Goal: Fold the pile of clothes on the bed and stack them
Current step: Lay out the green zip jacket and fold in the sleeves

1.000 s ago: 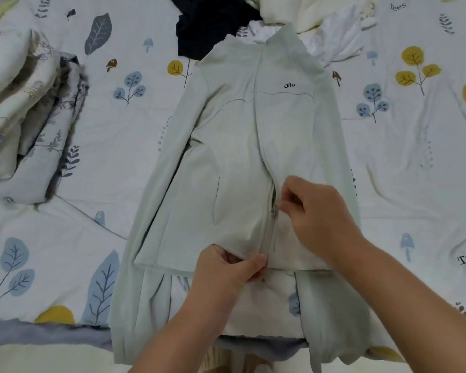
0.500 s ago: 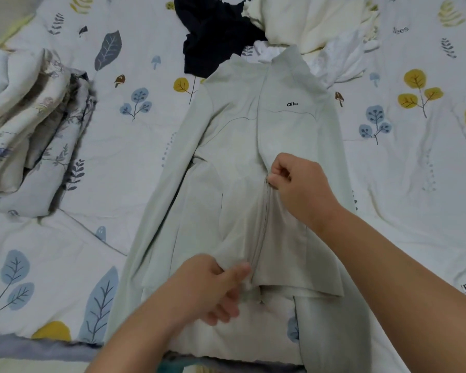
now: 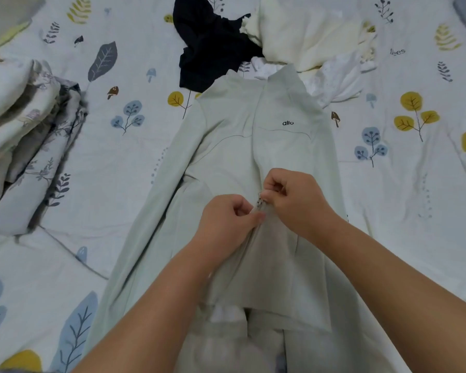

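A pale green zip jacket [image 3: 234, 146] lies front up on the bed, collar away from me, sleeves down both sides. My right hand [image 3: 296, 200] pinches the zipper pull [image 3: 260, 201] at mid chest. My left hand [image 3: 226, 224] pinches the jacket's front fabric just below and left of the pull. The zip is closed below my hands. Beyond the collar lies the unfolded pile: a dark navy garment [image 3: 210, 47], a cream garment [image 3: 307, 30] and a white one [image 3: 334, 76].
The bed sheet [image 3: 388, 197] is white with leaf and tree prints. A bunched floral quilt [image 3: 24, 135] lies at the left edge. Bare sheet shows to the right of the jacket.
My right hand has drawn the zipper pull up from near the hem to mid chest. My left hand has let go of the hem and moved up to the fabric just under the pull.
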`<state>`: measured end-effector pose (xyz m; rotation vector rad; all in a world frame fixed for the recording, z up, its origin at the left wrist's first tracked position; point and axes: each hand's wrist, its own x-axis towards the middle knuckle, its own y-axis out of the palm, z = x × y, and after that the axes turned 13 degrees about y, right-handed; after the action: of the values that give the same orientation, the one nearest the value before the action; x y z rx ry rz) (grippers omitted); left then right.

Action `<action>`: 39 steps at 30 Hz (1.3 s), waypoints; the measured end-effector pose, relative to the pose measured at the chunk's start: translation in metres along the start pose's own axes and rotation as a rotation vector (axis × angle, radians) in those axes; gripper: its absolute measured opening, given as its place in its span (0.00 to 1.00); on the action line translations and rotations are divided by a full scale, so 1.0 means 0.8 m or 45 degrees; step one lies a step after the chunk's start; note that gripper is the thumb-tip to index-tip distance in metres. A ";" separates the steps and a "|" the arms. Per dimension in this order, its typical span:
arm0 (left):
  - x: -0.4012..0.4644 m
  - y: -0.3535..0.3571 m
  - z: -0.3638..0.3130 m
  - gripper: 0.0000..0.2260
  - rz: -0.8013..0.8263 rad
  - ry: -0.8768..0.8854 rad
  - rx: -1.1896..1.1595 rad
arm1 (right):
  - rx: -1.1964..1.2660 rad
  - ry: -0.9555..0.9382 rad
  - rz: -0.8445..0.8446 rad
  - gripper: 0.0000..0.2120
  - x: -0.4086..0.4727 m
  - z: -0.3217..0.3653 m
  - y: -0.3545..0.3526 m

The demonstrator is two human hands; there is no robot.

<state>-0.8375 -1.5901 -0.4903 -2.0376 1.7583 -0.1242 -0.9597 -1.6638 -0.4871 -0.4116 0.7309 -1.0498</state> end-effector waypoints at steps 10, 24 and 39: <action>-0.003 -0.009 0.024 0.15 0.183 -0.212 -0.363 | -0.055 0.070 -0.174 0.10 0.105 0.018 -0.033; 0.109 0.002 0.000 0.13 -0.252 -0.062 0.000 | -0.047 -0.036 -0.006 0.08 0.148 0.058 -0.041; 0.153 -0.025 0.044 0.17 0.429 0.004 -0.059 | -0.043 0.177 -0.308 0.14 0.268 0.083 -0.071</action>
<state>-0.7837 -1.6962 -0.5408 -1.7396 2.0934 0.0182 -0.8844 -1.8824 -0.4787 -0.4677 0.8376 -1.3049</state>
